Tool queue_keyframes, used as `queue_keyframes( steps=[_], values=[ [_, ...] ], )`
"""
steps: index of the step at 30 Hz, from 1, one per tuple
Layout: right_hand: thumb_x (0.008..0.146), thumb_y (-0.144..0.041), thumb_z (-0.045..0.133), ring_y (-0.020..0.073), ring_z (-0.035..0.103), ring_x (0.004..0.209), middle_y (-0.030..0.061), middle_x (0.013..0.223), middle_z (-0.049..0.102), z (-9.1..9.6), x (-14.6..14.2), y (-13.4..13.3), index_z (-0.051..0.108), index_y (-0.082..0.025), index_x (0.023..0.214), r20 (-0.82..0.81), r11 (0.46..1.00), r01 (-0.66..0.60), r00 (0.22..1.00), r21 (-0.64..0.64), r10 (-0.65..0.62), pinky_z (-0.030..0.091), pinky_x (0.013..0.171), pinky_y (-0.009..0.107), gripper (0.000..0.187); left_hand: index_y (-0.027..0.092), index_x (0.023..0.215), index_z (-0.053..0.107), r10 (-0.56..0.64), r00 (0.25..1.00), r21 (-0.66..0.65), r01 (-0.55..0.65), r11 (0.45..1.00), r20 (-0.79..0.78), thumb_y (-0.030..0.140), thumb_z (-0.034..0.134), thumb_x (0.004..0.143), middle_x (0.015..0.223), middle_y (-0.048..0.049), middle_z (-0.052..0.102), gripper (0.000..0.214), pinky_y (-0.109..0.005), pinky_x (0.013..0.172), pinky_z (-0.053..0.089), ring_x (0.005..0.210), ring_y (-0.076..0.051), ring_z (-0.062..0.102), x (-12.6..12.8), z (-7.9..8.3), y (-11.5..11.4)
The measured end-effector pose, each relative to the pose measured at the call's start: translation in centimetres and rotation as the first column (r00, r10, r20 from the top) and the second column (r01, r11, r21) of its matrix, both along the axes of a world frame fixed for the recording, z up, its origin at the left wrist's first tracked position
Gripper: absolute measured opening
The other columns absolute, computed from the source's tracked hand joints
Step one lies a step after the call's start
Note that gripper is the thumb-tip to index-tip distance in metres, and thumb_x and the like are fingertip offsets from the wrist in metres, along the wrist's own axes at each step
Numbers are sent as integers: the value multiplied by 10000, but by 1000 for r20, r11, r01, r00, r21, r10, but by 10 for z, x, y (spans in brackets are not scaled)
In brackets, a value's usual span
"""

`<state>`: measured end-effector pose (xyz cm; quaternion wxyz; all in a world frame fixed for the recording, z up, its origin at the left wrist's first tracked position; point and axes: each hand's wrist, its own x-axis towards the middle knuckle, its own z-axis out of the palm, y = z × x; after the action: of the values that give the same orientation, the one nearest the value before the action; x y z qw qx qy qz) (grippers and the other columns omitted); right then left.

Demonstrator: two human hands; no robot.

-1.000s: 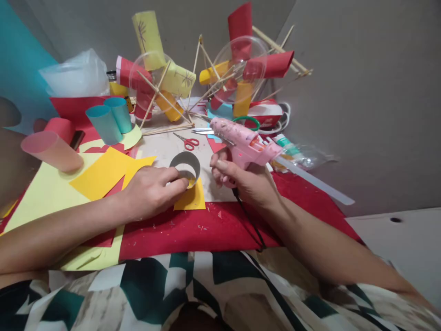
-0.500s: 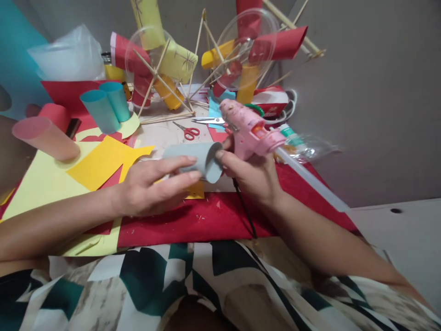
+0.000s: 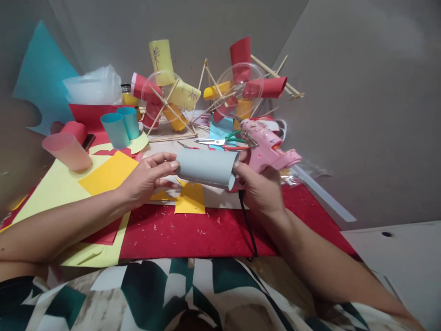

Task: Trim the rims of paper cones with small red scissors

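Over the counter's (image 3: 206, 236) near side hang a pink glue gun (image 3: 259, 143) and a grey paper tube (image 3: 206, 166), probably light, crushable, best taken by its ends; the right hand (image 3: 262, 186) clasps both, the left hand (image 3: 146, 177) pinches the tube's left rim.

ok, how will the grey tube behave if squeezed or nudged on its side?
The grey tube is probably light: its open right end shows a thin, paper-like wall. That thin wall would likely dent under firm squeezing. Its rounded side suggests it could roll if nudged.

Tube (image 3: 206, 166) between hands (image 3: 146, 179), scissors (image 3: 211, 142) behind, paper sheets (image 3: 108, 174) left
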<state>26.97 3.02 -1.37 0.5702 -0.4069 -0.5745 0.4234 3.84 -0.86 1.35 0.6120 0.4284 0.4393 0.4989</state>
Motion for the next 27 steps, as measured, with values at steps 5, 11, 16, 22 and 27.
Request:
queue_keyframes(
  steps=[5,11,16,22,27],
  values=[
    [766,-311,694,98,429,495,-55,584,503,-1,-6,-2,564,-213,743,-30,999,-36,999,-35,35,344,459,236,164,197,987,707,-200,976,-112,209,972,85,297,794,717,818,-11,676,301,-230,576,575,638,-96,610,-2,-2,-1],
    [761,-292,712,90,434,477,-75,556,497,-9,-13,-3,573,-206,764,-31,993,-104,994,-63,103,358,465,225,164,178,874,699,-250,960,-206,272,940,126,285,854,646,717,-1,655,296,-234,552,604,616,-103,608,-1,-5,-5],
    [765,-333,733,87,444,466,-75,555,505,-11,-16,-2,567,-209,761,-61,985,-159,986,-73,154,371,455,222,207,176,984,701,-284,947,-208,310,928,147,275,825,688,812,-53,708,336,-238,549,611,693,-150,667,-2,-6,-5],
    [792,-474,701,113,563,546,-28,657,596,0,-11,-4,579,-211,809,-133,978,-195,974,-76,184,490,499,242,291,201,1007,702,-130,975,-112,151,982,178,238,772,735,1042,-87,724,284,-232,605,617,883,-196,697,-9,-10,7],
    [818,-474,693,115,588,594,-8,717,617,2,-2,-6,615,-201,784,-147,976,-210,969,-65,198,497,519,234,286,206,989,708,15,980,-154,16,988,197,232,764,753,1111,-86,704,244,-234,637,626,922,-194,692,-19,-15,16]
  ],
)
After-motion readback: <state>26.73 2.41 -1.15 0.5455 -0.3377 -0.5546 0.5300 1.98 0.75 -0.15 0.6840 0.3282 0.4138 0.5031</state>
